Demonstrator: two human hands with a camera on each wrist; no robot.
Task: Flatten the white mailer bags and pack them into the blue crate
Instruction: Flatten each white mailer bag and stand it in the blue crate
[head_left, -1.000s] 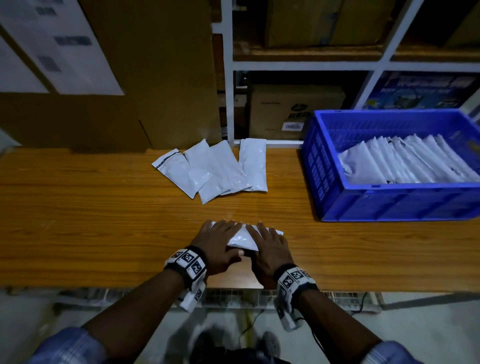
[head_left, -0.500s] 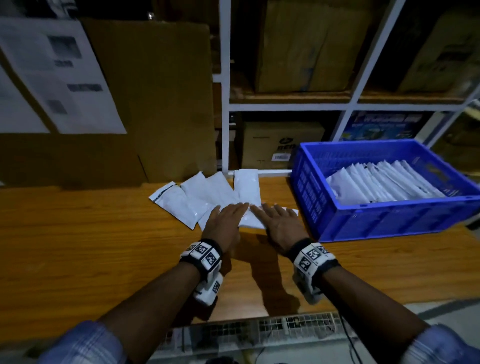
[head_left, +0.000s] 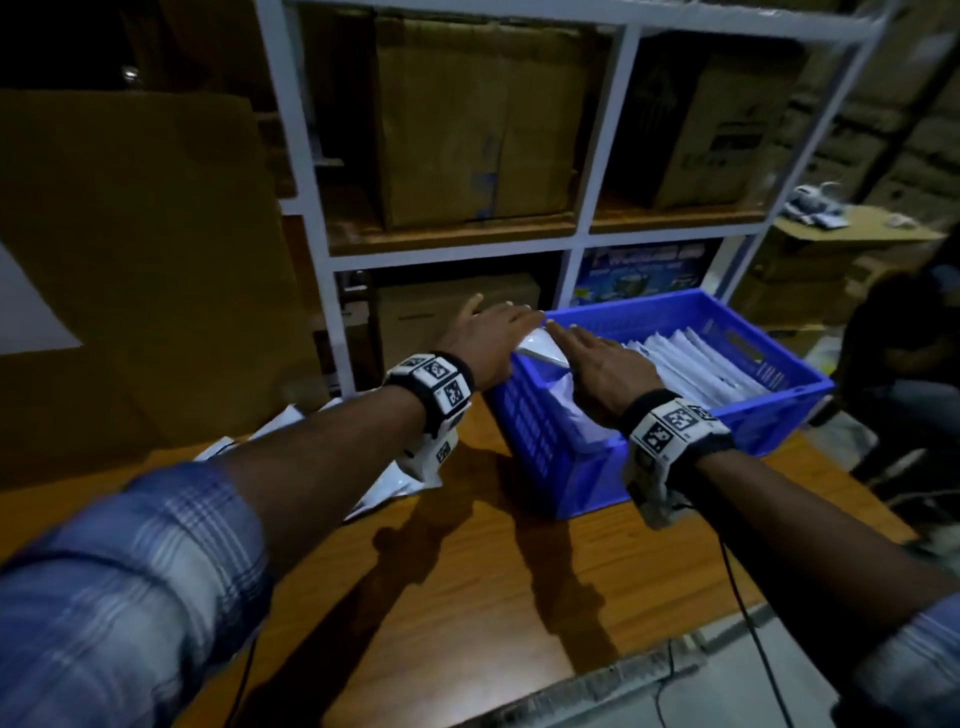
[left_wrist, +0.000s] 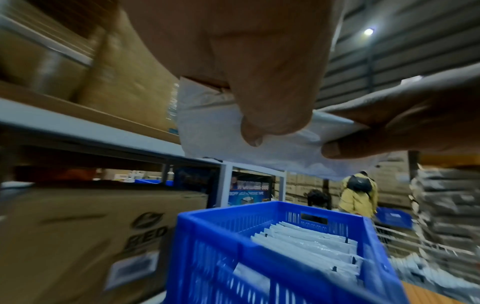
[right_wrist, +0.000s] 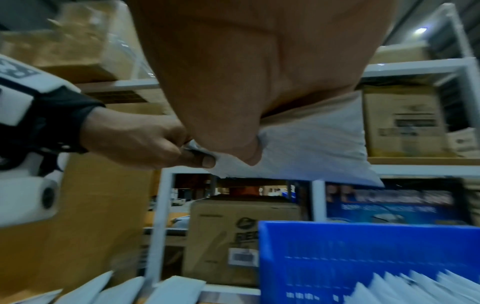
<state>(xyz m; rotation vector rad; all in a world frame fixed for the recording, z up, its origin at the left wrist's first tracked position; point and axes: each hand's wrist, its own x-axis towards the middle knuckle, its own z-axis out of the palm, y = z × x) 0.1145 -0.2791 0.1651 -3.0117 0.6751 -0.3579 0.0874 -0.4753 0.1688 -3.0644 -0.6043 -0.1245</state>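
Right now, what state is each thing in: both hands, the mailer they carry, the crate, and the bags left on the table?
Left hand: pinches the held mailer bag, thumb underneath.
Right hand: pinches the same bag's other end.
Held mailer bag: flattened, lifted above the crate's near end, not yet inside.
Blue crate: on the wooden table, partly filled.
Packed mailer bags: standing in a leaning row.
Loose mailer bags: lying on the table.

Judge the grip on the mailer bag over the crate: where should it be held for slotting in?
Probably as now: the mailer bag pinched along its top edge from above, left hand and right hand at opposite ends. It hangs flat and limp, so the free lower edge can drop into the blue crate beside the upright row.
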